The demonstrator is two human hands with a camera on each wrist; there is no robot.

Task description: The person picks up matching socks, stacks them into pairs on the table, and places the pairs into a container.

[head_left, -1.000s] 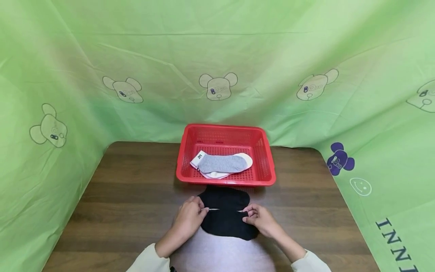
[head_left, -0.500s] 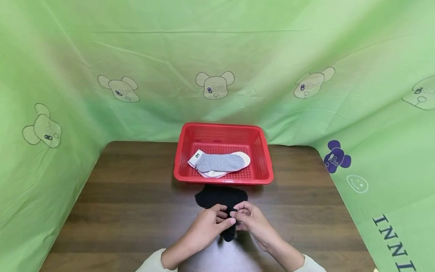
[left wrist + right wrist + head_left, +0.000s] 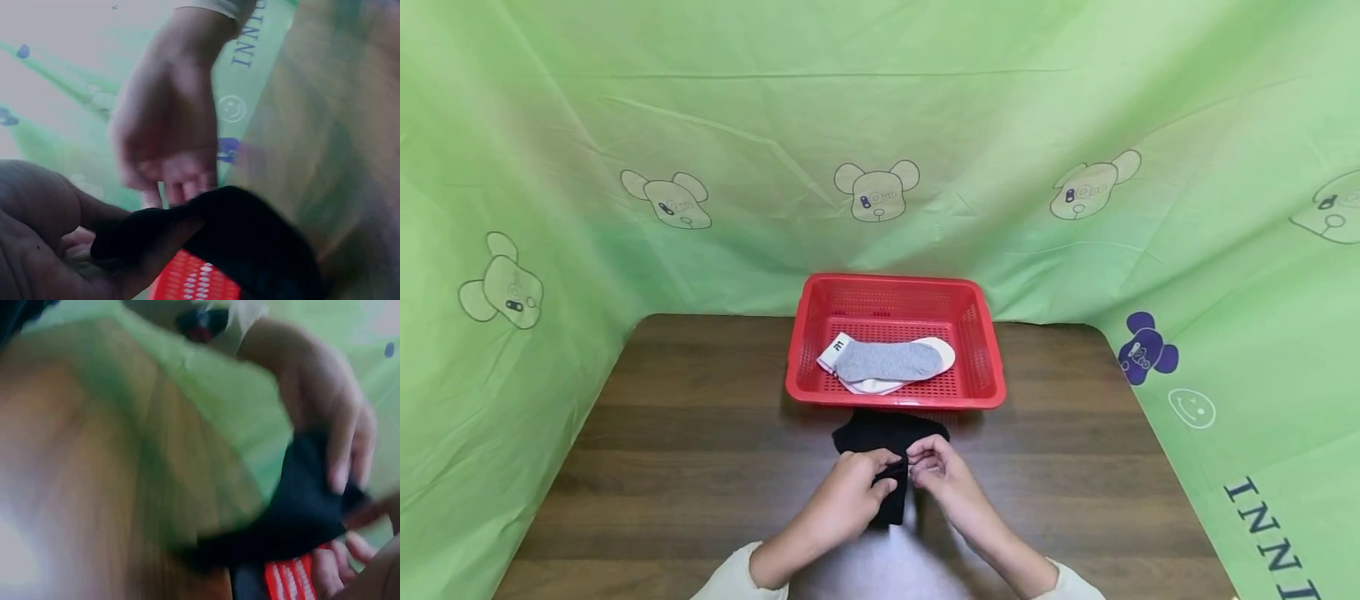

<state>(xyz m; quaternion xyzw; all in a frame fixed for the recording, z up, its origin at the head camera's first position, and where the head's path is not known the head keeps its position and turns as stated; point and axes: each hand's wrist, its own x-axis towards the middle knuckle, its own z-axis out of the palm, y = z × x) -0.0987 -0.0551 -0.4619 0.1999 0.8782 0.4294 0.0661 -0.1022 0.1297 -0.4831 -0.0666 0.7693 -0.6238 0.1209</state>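
black sock [image 3: 889, 454], bunched, on table just before basket

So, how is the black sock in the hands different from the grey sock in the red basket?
The black sock lies on the wooden table in front of the red basket, while the grey sock lies inside it. The left hand and right hand pinch the black sock; nothing touches the grey sock. The black sock is bunched and partly folded; the grey sock lies flat on a white sock. Both look like short ankle socks.
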